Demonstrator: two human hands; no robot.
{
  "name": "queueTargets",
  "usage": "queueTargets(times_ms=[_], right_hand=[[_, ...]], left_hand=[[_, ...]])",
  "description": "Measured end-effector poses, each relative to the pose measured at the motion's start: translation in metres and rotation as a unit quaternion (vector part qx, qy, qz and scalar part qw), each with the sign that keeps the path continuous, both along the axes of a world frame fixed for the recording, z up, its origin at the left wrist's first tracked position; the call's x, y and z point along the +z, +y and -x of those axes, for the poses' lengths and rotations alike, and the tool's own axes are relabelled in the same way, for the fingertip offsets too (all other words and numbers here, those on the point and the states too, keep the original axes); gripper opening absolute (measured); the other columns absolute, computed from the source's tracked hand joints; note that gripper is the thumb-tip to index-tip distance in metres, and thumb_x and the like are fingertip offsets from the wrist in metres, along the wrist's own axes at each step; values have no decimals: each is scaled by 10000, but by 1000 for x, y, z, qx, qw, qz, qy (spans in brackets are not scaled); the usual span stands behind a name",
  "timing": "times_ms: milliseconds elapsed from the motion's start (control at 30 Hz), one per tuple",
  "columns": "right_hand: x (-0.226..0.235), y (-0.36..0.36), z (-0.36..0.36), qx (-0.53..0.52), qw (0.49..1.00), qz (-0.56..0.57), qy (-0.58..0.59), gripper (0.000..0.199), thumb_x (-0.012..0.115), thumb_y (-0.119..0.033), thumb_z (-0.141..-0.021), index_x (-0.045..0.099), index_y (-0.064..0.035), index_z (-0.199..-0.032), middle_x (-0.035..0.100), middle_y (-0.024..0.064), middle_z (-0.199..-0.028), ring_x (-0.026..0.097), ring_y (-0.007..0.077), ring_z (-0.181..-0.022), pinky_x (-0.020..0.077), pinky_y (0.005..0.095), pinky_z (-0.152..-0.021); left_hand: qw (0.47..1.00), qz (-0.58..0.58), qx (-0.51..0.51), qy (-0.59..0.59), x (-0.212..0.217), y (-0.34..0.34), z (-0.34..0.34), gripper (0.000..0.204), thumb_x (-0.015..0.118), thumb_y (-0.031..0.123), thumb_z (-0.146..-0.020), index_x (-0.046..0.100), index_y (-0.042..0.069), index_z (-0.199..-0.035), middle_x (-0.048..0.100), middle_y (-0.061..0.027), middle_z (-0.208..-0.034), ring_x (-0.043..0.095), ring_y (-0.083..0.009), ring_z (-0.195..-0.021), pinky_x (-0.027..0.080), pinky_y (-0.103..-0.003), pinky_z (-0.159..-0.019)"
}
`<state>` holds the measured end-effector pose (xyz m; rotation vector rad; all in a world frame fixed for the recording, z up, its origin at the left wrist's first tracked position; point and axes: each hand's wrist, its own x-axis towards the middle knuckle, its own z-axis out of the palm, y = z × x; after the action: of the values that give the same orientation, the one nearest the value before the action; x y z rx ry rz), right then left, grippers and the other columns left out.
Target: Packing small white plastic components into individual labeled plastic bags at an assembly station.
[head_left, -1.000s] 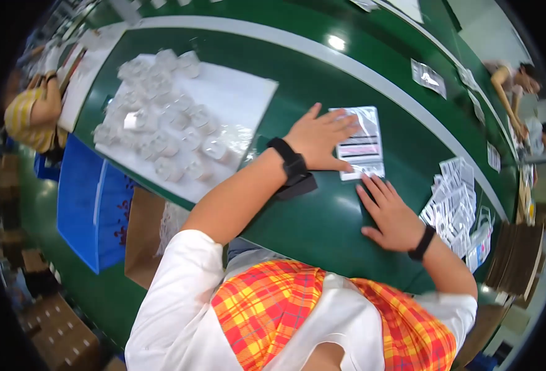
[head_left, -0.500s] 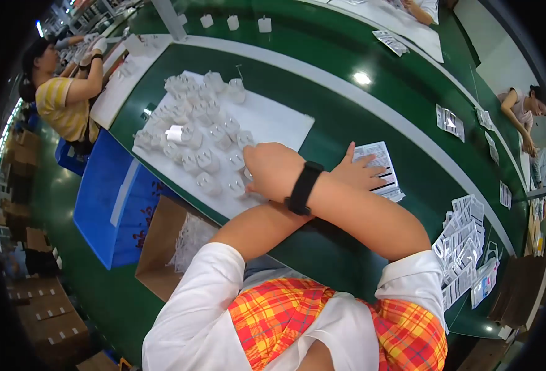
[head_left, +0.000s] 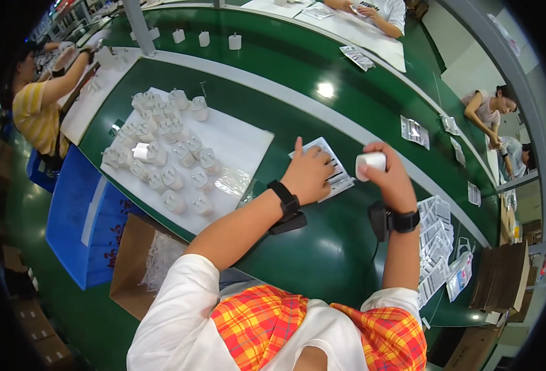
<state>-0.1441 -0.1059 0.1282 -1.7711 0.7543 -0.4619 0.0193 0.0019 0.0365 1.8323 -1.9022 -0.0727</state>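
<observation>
In front of me, my left hand [head_left: 310, 175] rests on a printed white-and-silver pouch [head_left: 338, 185], fingers apart and partly over it. To its right, my right hand [head_left: 396, 179] is raised, thumb and fingers closed around a white plug charger [head_left: 370, 166]. The charger's prongs cannot be seen in that grip. Many similar chargers [head_left: 172, 179] with prongs upward stand on a white sheet [head_left: 248, 148] at the left. Each wrist wears a black band.
A pile of printed pouches [head_left: 434, 247] lies at the right. Below the table's left edge are a blue bin [head_left: 68, 229] and a cardboard box [head_left: 124, 266]. Beyond a pale rail, pouches [head_left: 415, 132] and chargers [head_left: 234, 41] sit on a green surface. Several people work around.
My right arm has uncrossed from over my left, moving from the chargers to the right with a charger now visible in its hand. My left hand stays at the pouch. The view has shifted.
</observation>
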Motion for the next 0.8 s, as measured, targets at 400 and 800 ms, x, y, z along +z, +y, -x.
queueTargets(times_ms=[400,800], right_hand=[[-76,12,-17,32,944,317,87,382,694,-170,-800,608,-65,-1157,549,156,-1155,556,267,-1032,479,342,-830],[-13,36,74,-66,974,176,123,406,687,-162,-821,590,-67,-1204,558,143,-1165,541,320,-1066,456,380,-887]], left_hand=[[997,-66,44,-13,-10,16,11,249,620,58,-736,674,64,-979,598,-105,-1027,582,-316,-995,540,-406,-779],[999,-20,46,-1,5,2,-15,288,636,53,-719,650,72,-1006,586,-93,-1063,574,-301,-989,539,-402,-794]])
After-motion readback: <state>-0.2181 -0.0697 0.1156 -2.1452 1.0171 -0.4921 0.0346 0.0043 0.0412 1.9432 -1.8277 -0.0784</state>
